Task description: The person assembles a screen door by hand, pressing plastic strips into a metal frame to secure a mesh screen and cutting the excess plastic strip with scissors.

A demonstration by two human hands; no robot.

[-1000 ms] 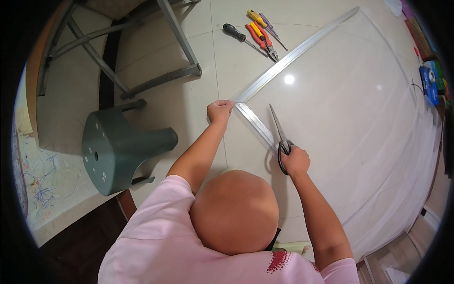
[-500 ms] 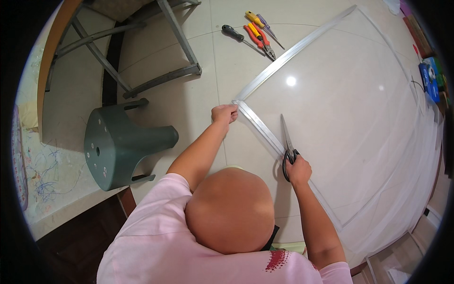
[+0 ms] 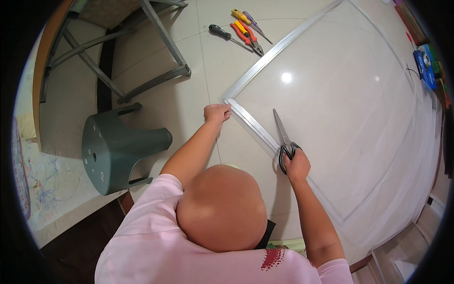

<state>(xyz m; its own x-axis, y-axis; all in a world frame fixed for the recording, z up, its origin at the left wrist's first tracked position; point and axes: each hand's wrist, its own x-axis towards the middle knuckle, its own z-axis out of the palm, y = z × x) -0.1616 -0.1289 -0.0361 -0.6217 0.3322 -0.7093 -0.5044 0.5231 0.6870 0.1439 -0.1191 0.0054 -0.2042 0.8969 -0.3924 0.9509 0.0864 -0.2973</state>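
My right hand [image 3: 298, 166] grips scissors [image 3: 283, 128] by their black handles. The blades look closed and point away from me, over the frame's near side. My left hand [image 3: 217, 112] is closed in a pinch at the left corner of a silver metal frame [image 3: 253, 122]. It seems to hold the edge of the sheer white mesh [image 3: 350, 128] that lies over the frame, and a thin strip of it shows outside the near bar. The pinched bit itself is mostly hidden by the fingers.
Beyond the frame lie a black-handled screwdriver [image 3: 220, 31], red-and-yellow-handled pliers [image 3: 240, 31] and a yellow-handled screwdriver [image 3: 240, 15] on the tiled floor. To the left are a green stool [image 3: 113, 151] and a metal-legged table [image 3: 163, 35]. Loose mesh bunches at right, near a blue package [image 3: 424, 68].
The whole view has shifted slightly, moving most things a little left and up. Both hands keep their grip, and the scissors have barely moved against the frame.
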